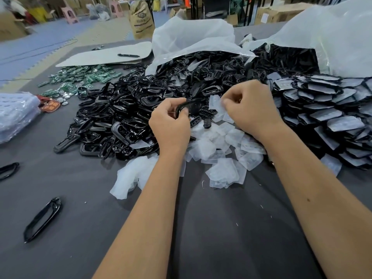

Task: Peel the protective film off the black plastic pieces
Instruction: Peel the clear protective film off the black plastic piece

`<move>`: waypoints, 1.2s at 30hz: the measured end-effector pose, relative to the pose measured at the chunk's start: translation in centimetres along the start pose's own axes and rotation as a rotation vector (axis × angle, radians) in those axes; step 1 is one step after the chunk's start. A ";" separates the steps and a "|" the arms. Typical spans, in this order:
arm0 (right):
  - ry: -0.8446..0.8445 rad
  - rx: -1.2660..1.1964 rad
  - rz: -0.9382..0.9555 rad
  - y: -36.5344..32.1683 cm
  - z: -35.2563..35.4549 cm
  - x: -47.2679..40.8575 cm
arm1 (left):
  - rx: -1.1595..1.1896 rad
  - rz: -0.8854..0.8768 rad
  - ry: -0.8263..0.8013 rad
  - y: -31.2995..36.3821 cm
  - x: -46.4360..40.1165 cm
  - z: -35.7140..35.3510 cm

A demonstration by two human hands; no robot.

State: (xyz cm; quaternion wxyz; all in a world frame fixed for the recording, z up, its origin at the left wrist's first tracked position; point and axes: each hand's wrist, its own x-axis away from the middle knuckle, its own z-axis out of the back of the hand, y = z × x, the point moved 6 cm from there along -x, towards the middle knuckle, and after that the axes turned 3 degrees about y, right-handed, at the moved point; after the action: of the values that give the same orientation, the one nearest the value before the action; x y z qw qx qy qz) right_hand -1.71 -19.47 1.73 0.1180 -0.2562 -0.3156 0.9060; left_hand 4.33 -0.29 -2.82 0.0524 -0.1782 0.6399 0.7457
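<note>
Nearest: dark grey table cover [211,228], both bare forearms reaching fwd over it. One loose black plastic frame [43,219] lies on the cover at lower left, glossy, elongated; another black loop [9,170] at the left edge, partly cut off.

Next: heap of peeled film pieces [219,150], whitish-translucent, spread on the cover under and betw. the wrists, some trailing toward the near-left.

Hands, mid-frame, above the film heap. Left hand [171,121] curled round a black plastic piece [190,107], thumb on top, fingers wrapped under; piece held just above the pile. Right hand [248,102] curled, thumb + forefinger pinching a sheet of protective film [217,105]. Film hangs betw. the two hands, its left edge near the held piece; can't tell if it's still stuck to the piece or fully off.

Beyond, left of hands: big pile of black frames [120,109], glossy, tangled. Right of hands: stacked black pieces w/ film still on [326,109], greyish faces, overlapping in rows out to the right edge. Small black button pads [203,115] lie just by the left hand's fingertips.

Further: two open white plastic bags, one center [191,37], one right [332,33], black parts spilling from both mouths. Left side: green circuit boards [80,79] scattered on the cover, a clear bag [16,113] at the left edge, a flat white board [108,54] w/ a black pen [128,55] on it.

Far back: brown sack [141,19], cardboard boxes, pink stools on a blue floor, blurred.
</note>
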 end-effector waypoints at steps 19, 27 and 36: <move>-0.229 -1.256 -0.267 -0.4 -4.9 3.0 | 0.100 0.017 -0.075 0.0 0.1 -0.7; -0.170 -1.266 -0.292 0.4 -5.9 2.5 | 0.111 0.009 -0.083 0.0 -0.2 -0.8; 0.108 -0.918 -0.133 0.8 -4.8 2.5 | 0.159 0.008 -0.147 -0.3 -0.4 -1.3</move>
State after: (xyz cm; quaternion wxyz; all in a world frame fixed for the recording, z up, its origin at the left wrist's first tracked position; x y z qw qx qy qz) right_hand -1.26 -16.70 -2.95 0.0667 -0.3080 -0.6930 0.6484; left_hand 5.08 -1.42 -3.13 0.1100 -0.1158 0.6922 0.7038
